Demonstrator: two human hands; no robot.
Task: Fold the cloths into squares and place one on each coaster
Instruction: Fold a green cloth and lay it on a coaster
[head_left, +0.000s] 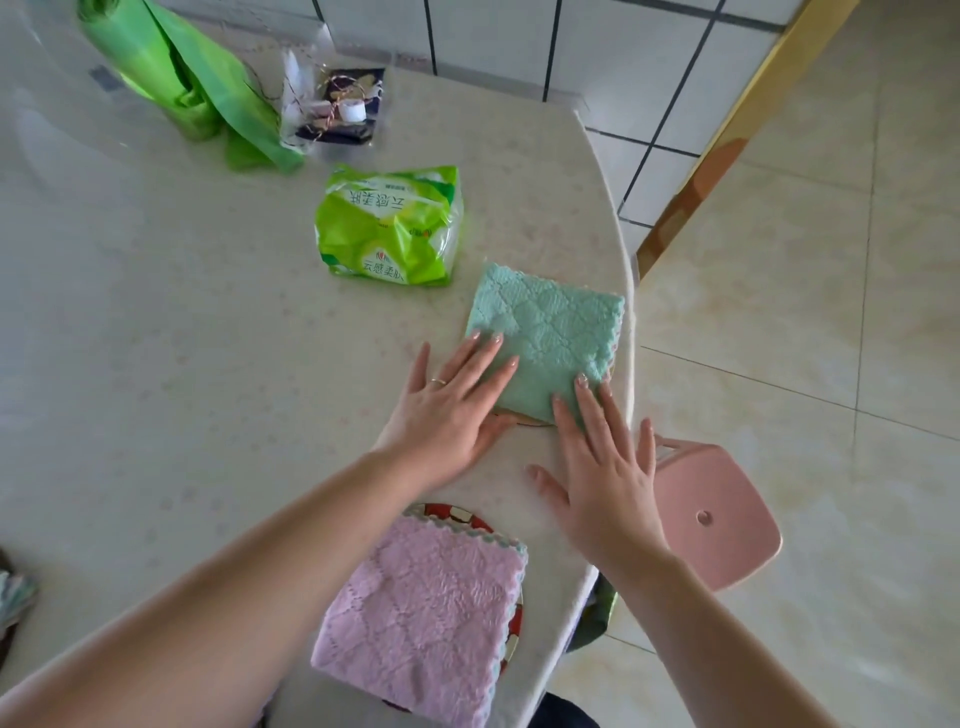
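A green cloth (550, 332), folded into a square, lies near the table's right edge, and a thin brown coaster edge (524, 419) peeks out under its near side. My left hand (452, 405) lies flat with straight fingers pressing the cloth's near-left corner. The fingertips of my right hand (602, 467), also flat, rest on the cloth's near-right corner. A pink cloth (421, 618), folded square, sits nearer me on a round red-patterned coaster (457, 514), most of which it covers.
A green tissue pack (389, 228) lies behind the green cloth. Farther back stand a roll of green bags (176, 73) and a clear packet of small items (337, 104). A pink stool (711, 509) stands on the tiled floor by the table's curved edge (623, 291).
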